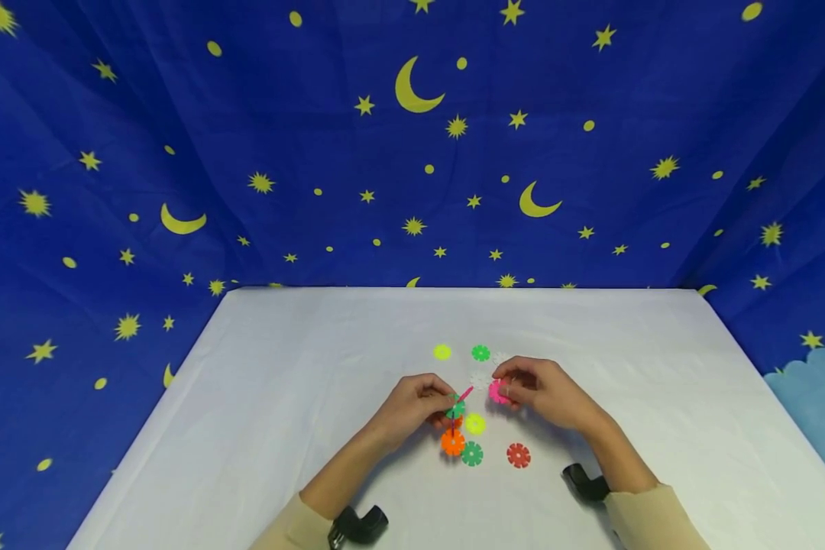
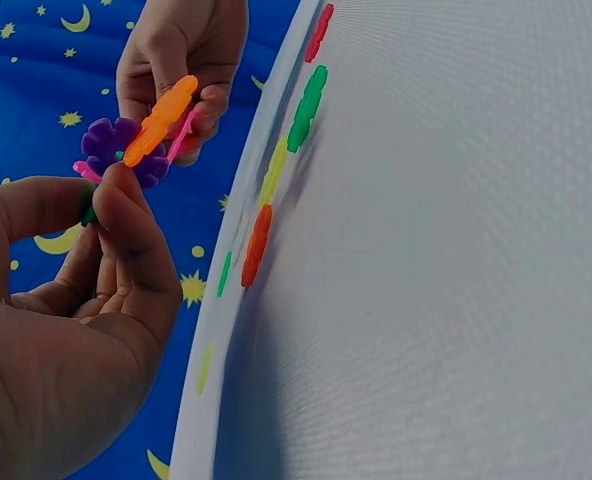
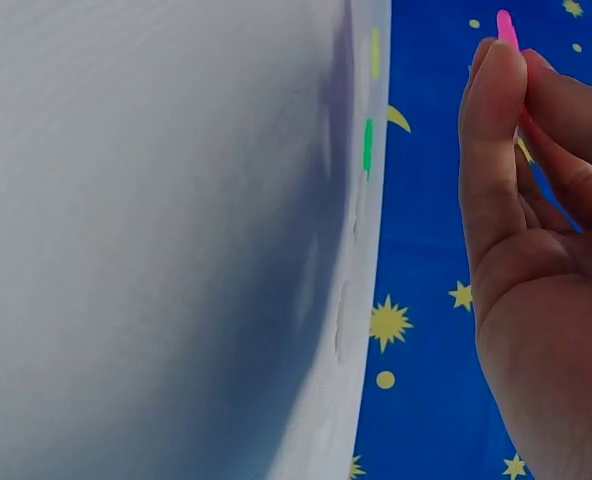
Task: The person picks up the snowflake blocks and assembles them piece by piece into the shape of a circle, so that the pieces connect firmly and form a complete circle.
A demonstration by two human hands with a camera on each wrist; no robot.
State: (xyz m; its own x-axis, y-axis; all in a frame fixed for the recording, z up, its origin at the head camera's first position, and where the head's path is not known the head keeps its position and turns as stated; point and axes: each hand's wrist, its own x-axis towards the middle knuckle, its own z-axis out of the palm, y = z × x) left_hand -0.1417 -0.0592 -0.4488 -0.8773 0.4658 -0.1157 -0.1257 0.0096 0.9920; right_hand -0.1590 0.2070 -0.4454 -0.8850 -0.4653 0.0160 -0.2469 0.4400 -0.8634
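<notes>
My left hand (image 1: 418,405) pinches a green notched disc (image 1: 456,407) between thumb and forefinger. Joined to it is a small cluster: a purple disc (image 2: 104,143), an orange disc (image 2: 162,120) and a pink disc (image 1: 465,393) seen edge-on. The cluster is held above the table. To its right, the thumb and fingertips of my right hand (image 1: 548,391) pinch a separate pink notched disc (image 1: 498,392). A gap lies between this disc and the cluster in the head view. Fingers hide part of both the green disc and the separate pink one.
Loose discs lie on the white table (image 1: 316,344): yellow ones (image 1: 442,351) (image 1: 475,424), green ones (image 1: 480,353) (image 1: 472,454), a red one (image 1: 519,455), an orange-red one (image 2: 256,246) and pale white ones (image 1: 480,380). A blue star-patterned curtain (image 1: 330,153) stands behind.
</notes>
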